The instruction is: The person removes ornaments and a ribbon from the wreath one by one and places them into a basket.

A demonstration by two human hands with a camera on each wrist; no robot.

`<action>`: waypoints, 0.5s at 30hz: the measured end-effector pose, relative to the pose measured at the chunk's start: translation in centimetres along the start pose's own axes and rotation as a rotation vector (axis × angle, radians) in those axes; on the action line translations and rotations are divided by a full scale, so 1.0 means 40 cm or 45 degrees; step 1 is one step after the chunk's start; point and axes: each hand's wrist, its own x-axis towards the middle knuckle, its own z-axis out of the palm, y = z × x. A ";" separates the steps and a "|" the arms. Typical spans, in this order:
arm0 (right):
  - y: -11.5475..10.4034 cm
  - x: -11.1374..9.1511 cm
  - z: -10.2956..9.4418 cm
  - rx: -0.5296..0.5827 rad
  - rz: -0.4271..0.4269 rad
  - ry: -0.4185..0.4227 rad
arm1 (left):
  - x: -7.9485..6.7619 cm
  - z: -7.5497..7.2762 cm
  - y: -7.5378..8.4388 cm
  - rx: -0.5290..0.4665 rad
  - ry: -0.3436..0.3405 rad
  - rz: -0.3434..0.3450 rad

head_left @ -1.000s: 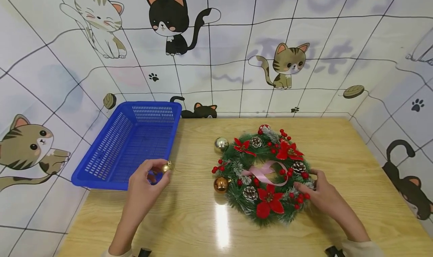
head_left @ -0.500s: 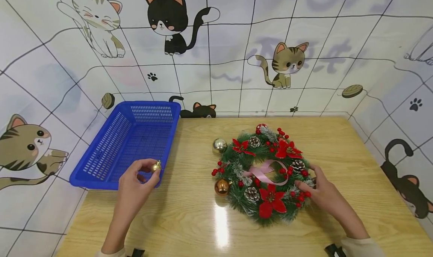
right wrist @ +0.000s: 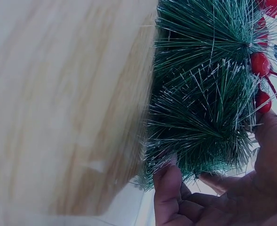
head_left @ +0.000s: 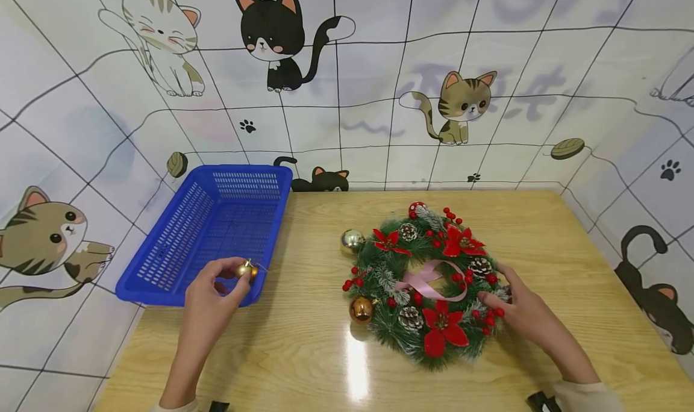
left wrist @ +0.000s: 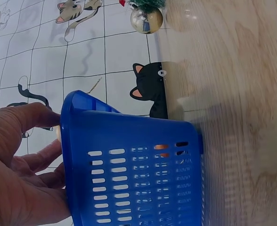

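My left hand [head_left: 211,297] pinches a small gold Christmas bauble [head_left: 245,270] between thumb and forefinger, with a thin hanging thread sticking out to the right. It is at the near right corner of the blue plastic basket [head_left: 281,210]. In the left wrist view the fingers are partly hidden behind the basket's rim. My right hand [head_left: 528,306] grips the right side of a green Christmas wreath [head_left: 379,261], thumb on top and fingers around the outer edge. The wreath carries red poinsettias, pine cones, red berries and a pink ribbon [head_left: 425,280].
At the wreath's left edge are a silvery-gold bauble [head_left: 352,241] and a copper-brown bauble [head_left: 361,310]. A red spotted bauble [head_left: 416,210] shows at its far edge. The wooden table [head_left: 303,340] meets a wall covering [head_left: 374,74] printed with cartoon cats.
My left hand has carried the small bauble left, from beside the basket to its near right corner. The wreath has turned slightly counterclockwise under my right hand.
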 end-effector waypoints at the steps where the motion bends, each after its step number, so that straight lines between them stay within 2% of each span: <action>1: 0.001 -0.001 -0.002 0.005 0.000 0.000 | 0.001 0.000 -0.001 0.002 -0.002 -0.002; 8: 0.005 -0.009 -0.007 0.034 -0.021 -0.003 | 0.008 -0.008 -0.015 0.054 -0.004 0.016; 15: 0.007 -0.006 -0.004 0.038 -0.054 -0.002 | 0.008 -0.019 -0.024 0.048 0.003 -0.096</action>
